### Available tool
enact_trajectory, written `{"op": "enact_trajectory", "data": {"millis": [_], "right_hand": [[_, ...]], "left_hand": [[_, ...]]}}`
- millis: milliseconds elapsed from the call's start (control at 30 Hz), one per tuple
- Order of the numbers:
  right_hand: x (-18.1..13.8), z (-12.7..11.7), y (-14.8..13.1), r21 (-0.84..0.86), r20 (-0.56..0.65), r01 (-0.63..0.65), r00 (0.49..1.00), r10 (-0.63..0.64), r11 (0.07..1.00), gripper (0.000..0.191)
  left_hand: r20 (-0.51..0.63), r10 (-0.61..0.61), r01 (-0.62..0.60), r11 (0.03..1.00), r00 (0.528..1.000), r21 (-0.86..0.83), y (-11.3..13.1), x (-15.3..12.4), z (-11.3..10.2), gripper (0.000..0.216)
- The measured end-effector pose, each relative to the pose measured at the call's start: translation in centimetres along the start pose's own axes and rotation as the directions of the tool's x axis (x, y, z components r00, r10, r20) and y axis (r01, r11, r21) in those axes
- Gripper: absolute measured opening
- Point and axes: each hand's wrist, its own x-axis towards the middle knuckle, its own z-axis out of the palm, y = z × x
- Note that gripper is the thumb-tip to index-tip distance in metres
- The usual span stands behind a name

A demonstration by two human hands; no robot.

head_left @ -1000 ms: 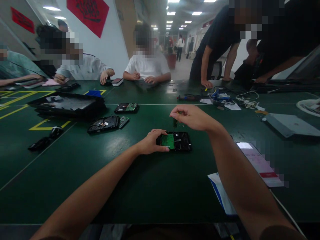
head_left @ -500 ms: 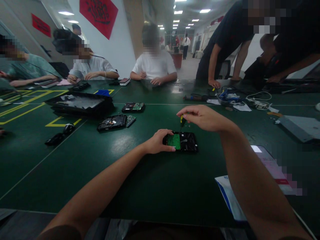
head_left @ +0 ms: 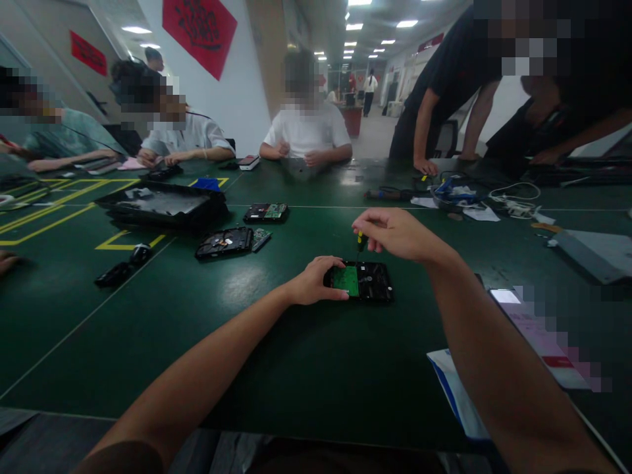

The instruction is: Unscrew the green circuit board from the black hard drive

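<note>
A black hard drive (head_left: 368,282) with a green circuit board facing up lies on the dark green table (head_left: 276,355) in front of me. My left hand (head_left: 313,283) grips its left end, fingers curled over the edge. My right hand (head_left: 395,232) hovers just above the drive's far edge, pinched shut on a small screwdriver (head_left: 360,242) with a yellow and black handle. The screwdriver points down at the drive's top edge.
Two more hard drives (head_left: 224,242) (head_left: 266,212) and a black tray (head_left: 160,205) lie to the left. Papers and a phone (head_left: 523,322) sit at my right. Cables and tools (head_left: 454,194) lie farther back. Several people sit or lean at the far side.
The view has shifted a little to the left. My right hand has dropped slightly toward the drive with the screwdriver. The left hand keeps its grip.
</note>
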Motion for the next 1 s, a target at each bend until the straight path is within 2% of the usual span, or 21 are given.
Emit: {"op": "enact_trajectory", "data": {"millis": [133,267,367,533,667,867,1000], "right_hand": [[0.0,-0.3,-0.1,0.02,0.03,-0.012,0.999,0.012,1.0,0.028],[0.3,0.0,0.5,-0.057,-0.085,0.029,0.996,-0.033,0.998,0.023],[0.5,0.3,0.7,-0.065,-0.121,0.009,0.993,-0.016,0.998,0.022],[0.3,0.5,0.4,0.037,-0.015,0.041,0.999,-0.04,0.998,0.031],[0.2,0.2,0.4,0.131,0.054,0.011,0.998,-0.018,0.991,0.034],[0.3,-0.1,0.9,0.024,-0.045,0.022,0.999,-0.02,0.999,0.028],[0.4,0.2,0.9,0.029,-0.067,0.003,0.998,-0.001,1.0,0.026]], "left_hand": [[0.027,-0.065,0.066,0.997,0.998,-0.043,0.3,0.1,0.2,0.081],[0.035,-0.049,0.05,0.998,0.998,-0.037,0.7,0.0,0.2,0.08],[0.034,-0.027,0.028,0.999,0.999,-0.042,0.7,-0.1,0.1,0.077],[0.023,-0.012,0.013,0.999,1.0,-0.03,0.4,-0.1,0.2,0.077],[0.013,-0.024,0.024,0.999,1.0,-0.034,0.3,-0.2,0.3,0.078],[0.022,-0.015,0.016,0.999,1.0,-0.039,0.4,-0.2,0.2,0.079],[0.02,-0.009,0.01,0.999,1.0,-0.041,0.5,-0.2,0.2,0.078]]}}
